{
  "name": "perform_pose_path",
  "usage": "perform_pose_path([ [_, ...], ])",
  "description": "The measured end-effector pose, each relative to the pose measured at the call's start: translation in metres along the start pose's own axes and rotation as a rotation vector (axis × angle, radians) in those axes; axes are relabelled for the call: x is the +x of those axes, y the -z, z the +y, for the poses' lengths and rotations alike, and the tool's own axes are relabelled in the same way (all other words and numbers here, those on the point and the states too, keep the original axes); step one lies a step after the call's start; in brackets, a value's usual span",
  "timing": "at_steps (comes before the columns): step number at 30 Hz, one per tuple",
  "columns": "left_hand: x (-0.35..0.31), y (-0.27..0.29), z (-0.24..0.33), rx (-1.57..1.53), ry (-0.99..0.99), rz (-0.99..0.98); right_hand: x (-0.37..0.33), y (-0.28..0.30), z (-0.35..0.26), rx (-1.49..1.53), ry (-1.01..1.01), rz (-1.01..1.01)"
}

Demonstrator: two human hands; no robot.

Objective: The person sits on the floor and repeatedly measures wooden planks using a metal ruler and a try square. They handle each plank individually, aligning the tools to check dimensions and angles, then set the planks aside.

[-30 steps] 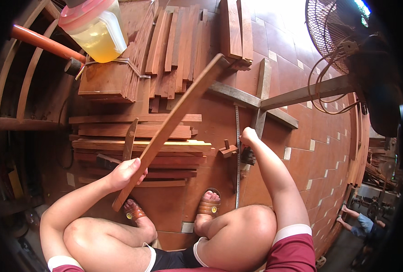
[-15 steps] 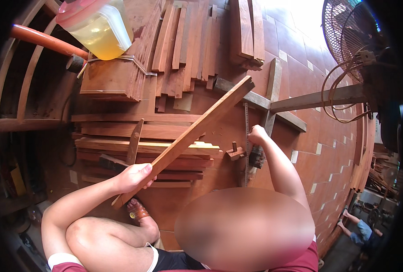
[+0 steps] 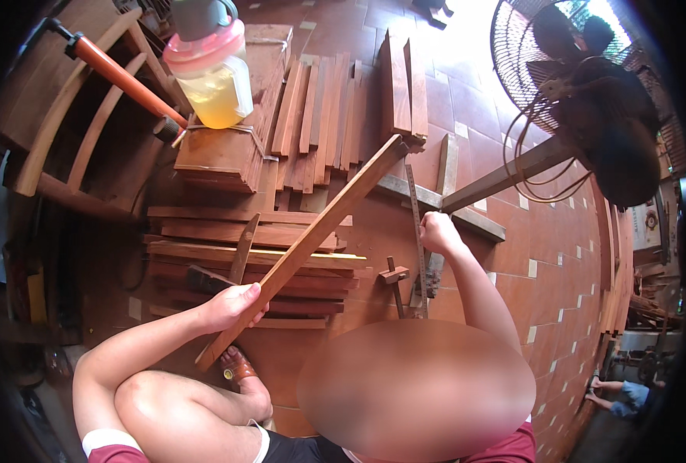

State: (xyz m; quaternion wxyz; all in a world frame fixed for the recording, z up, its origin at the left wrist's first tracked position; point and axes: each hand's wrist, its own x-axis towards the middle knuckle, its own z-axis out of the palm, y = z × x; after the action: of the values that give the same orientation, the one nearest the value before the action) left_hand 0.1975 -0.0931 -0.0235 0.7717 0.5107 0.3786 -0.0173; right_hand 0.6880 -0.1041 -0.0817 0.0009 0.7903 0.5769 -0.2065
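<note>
My left hand is closed around the lower part of a long, flat wooden strip. The strip slants up to the right, its far end notched and dark. My right hand is closed at the edge of a thin metal ruler, which stands nearly lengthwise in view. Left of the ruler lies a small wooden marking gauge with a crosspiece. Under and beside the held strip is a pile of wooden strips. On that pile rests a tool with a wooden handle and a dark head.
A jug of yellow liquid stands on tied wooden boards. More strips lie beyond. At right, a fan rises from a crossed wooden base. An orange tube is at upper left; another person is far right.
The view has tilted and turned, so the jug and fan show more fully. My left hand still grips the strip. The ruler leans slightly more to the left at its far end.
</note>
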Motion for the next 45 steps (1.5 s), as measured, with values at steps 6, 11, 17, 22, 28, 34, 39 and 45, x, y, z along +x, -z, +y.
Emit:
perform_pose_path([
  [6, -0.032, -0.019, 0.018, -0.052, -0.105, 0.051, -0.074, 0.099, -0.071, 0.006, 0.142, 0.296],
  [11, -0.05, -0.023, 0.031, -0.134, -0.186, 0.13, -0.139, 0.153, -0.113, 0.098, 0.301, 0.425],
  [17, -0.062, -0.022, 0.045, -0.255, -0.286, 0.14, -0.198, 0.202, -0.144, 0.498, 0.377, 0.43],
  [22, -0.059, -0.02, 0.044, -0.251, -0.319, 0.167, -0.195, 0.206, -0.14, 0.797, 0.409, 0.264],
  [28, -0.049, -0.019, 0.035, -0.185, -0.29, 0.153, -0.173, 0.188, -0.153, 1.099, 0.489, -0.042],
  [34, -0.039, -0.034, 0.032, -0.154, -0.212, 0.093, -0.134, 0.143, -0.172, 1.383, 0.366, -0.259],
  [39, -0.037, -0.041, 0.031, -0.097, -0.186, 0.061, -0.128, 0.137, -0.184, 1.349, 0.349, -0.24],
  [45, -0.033, -0.055, 0.033, -0.001, -0.28, 0.05, -0.113, 0.145, -0.172, 1.358, 0.318, -0.094],
])
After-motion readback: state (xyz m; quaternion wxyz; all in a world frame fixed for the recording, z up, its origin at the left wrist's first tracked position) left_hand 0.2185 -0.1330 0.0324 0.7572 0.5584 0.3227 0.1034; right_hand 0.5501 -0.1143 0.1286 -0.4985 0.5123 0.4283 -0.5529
